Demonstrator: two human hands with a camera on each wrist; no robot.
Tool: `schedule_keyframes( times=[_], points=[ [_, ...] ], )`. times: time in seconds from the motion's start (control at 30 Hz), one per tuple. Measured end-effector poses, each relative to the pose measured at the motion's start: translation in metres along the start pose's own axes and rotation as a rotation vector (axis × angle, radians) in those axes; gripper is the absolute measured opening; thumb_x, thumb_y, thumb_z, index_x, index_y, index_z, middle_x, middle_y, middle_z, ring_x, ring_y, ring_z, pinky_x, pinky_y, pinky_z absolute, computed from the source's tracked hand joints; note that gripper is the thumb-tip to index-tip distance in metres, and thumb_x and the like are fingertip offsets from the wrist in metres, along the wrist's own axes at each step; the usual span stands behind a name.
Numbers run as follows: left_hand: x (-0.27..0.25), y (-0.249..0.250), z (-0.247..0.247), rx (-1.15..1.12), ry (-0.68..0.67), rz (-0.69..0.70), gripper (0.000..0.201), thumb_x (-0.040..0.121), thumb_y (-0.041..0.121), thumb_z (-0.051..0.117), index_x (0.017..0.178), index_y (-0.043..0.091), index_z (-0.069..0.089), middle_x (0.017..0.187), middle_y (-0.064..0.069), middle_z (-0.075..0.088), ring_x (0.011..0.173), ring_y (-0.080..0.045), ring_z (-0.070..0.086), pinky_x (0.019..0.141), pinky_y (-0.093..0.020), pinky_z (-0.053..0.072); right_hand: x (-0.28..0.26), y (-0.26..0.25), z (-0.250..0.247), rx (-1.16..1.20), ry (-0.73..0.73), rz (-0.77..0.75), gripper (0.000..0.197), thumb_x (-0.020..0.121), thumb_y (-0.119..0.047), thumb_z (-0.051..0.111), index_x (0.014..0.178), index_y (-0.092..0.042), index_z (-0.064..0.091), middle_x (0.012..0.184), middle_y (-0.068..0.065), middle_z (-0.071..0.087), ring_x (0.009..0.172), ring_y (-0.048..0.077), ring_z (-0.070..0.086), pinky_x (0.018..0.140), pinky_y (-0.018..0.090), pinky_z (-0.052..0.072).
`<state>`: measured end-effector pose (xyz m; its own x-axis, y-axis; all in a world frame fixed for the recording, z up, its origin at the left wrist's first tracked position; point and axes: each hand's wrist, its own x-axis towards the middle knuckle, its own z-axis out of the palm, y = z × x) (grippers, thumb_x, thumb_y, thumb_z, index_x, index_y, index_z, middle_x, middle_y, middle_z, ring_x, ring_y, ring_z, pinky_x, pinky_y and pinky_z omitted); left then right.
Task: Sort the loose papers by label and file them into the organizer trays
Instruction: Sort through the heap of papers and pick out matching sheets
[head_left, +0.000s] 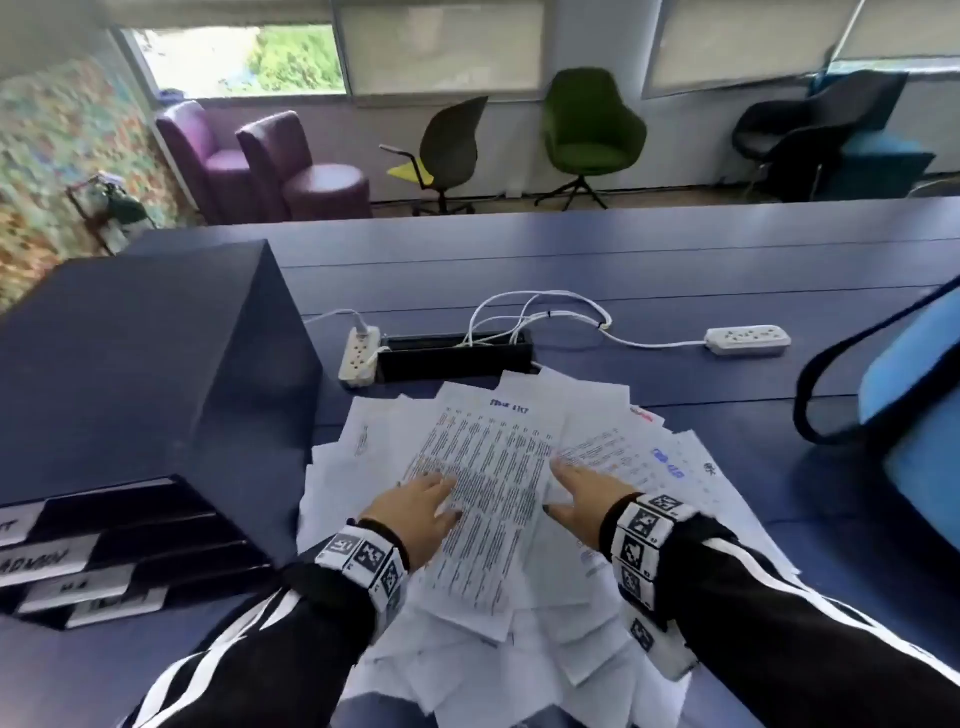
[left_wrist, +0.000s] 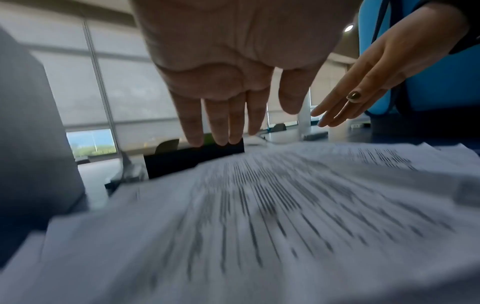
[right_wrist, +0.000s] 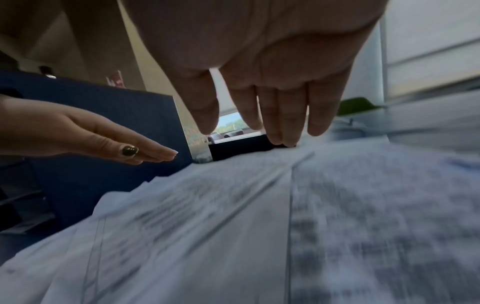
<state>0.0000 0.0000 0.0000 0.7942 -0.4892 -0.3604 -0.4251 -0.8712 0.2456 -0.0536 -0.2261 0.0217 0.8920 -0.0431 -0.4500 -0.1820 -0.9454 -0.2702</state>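
Note:
A messy heap of loose white papers (head_left: 498, 467) covers the blue table (head_left: 675, 260) in front of me. The top sheet is dense with printed text under a blue heading. My left hand (head_left: 421, 506) hovers flat over that sheet's left part, fingers straight (left_wrist: 223, 121). My right hand (head_left: 587, 486) hovers flat over its right edge, fingers straight (right_wrist: 275, 121). Neither hand holds anything. The dark blue organizer (head_left: 130, 389) stands to the left, its stacked trays (head_left: 104, 561) carrying grey labels; one reads ADMIN.
Behind the papers lie a black cable box (head_left: 454, 356), two white power strips (head_left: 748, 340) and cords. A blue bag with black straps (head_left: 909, 415) stands at the right. Chairs line the far wall.

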Motion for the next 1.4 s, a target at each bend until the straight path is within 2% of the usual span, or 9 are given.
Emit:
schedule_keyframes(
  times=[0.2,0.4,0.63,0.83,0.93,1.07,1.17,1.27,1.4],
  points=[
    [-0.008,-0.002,0.050,-0.037,-0.123,0.019,0.049,0.100,0.043,0.026,0.148,0.033,0.024,0.157,0.014,0.015,0.139,-0.013,0.031,0.114,-0.035,0.028,0.001,0.008,0.038,0.031,-0.114,0.044,0.060,0.097,-0.040,0.037,0.148,-0.019,0.015,0.153,0.002,0.024,0.138,0.021,0.030,0.111,0.035,0.029],
    [-0.015,-0.003,0.070,-0.086,-0.041,0.074,0.042,0.100,0.039,0.030,0.142,0.040,0.032,0.152,0.021,0.018,0.136,-0.002,0.032,0.118,-0.028,0.011,0.005,0.013,0.046,0.168,-0.029,0.091,0.052,0.096,-0.034,0.040,0.145,-0.021,0.028,0.148,0.001,0.035,0.134,0.018,0.036,0.107,0.029,0.031],
    [-0.023,0.000,0.071,-0.134,-0.067,0.188,0.036,0.095,0.039,0.039,0.129,0.045,0.050,0.138,0.031,0.041,0.122,0.017,0.038,0.116,-0.024,0.014,0.015,0.016,0.040,0.420,0.097,0.209,0.053,0.092,-0.031,0.052,0.141,-0.019,0.038,0.139,0.001,0.049,0.125,0.019,0.048,0.104,0.028,0.037],
    [-0.027,0.014,0.071,-0.217,-0.146,0.243,0.034,0.090,0.036,0.043,0.118,0.045,0.060,0.123,0.032,0.056,0.113,0.020,0.044,0.111,-0.020,0.020,0.023,0.020,0.041,0.614,0.122,0.251,0.057,0.086,-0.025,0.064,0.138,-0.017,0.043,0.128,0.004,0.058,0.114,0.018,0.056,0.098,0.026,0.039],
    [-0.027,0.016,0.072,-0.264,-0.182,0.262,0.034,0.089,0.035,0.044,0.116,0.045,0.062,0.121,0.033,0.056,0.113,0.020,0.044,0.107,-0.015,0.019,0.031,0.026,0.045,0.751,0.111,0.314,0.060,0.081,-0.020,0.069,0.136,-0.015,0.045,0.109,0.006,0.059,0.099,0.020,0.057,0.094,0.027,0.041],
    [-0.023,0.010,0.069,-0.316,-0.245,0.282,0.035,0.086,0.032,0.048,0.114,0.042,0.065,0.120,0.033,0.057,0.111,0.021,0.045,0.101,-0.005,0.020,0.039,0.032,0.048,0.810,0.123,0.343,0.040,0.078,-0.016,0.073,0.115,-0.014,0.060,0.087,0.000,0.058,0.082,0.016,0.056,0.079,0.024,0.044],
    [-0.018,0.008,0.065,-0.455,-0.287,0.211,0.032,0.082,0.030,0.051,0.106,0.042,0.069,0.111,0.030,0.064,0.099,0.019,0.055,0.095,-0.007,0.039,0.039,0.032,0.047,0.726,0.118,0.323,0.013,0.079,-0.014,0.071,0.082,-0.017,0.059,0.068,-0.005,0.053,0.064,0.010,0.051,0.066,0.022,0.042],
    [-0.012,0.007,0.060,-0.572,-0.164,0.081,0.025,0.087,0.029,0.052,0.093,0.045,0.070,0.097,0.021,0.069,0.087,0.001,0.064,0.086,-0.022,0.053,0.039,0.036,0.044,0.600,0.105,0.337,0.011,0.082,-0.015,0.067,0.079,-0.014,0.057,0.074,0.002,0.059,0.068,0.015,0.054,0.070,0.026,0.047],
    [0.009,-0.010,0.061,-0.453,0.192,-0.084,0.024,0.088,0.024,0.055,0.107,0.030,0.067,0.104,0.010,0.057,0.099,-0.008,0.056,0.094,-0.030,0.048,0.034,0.056,0.034,0.451,0.118,0.401,0.014,0.088,-0.014,0.058,0.077,-0.017,0.050,0.085,0.003,0.056,0.085,0.022,0.056,0.071,0.021,0.037]
  ],
)
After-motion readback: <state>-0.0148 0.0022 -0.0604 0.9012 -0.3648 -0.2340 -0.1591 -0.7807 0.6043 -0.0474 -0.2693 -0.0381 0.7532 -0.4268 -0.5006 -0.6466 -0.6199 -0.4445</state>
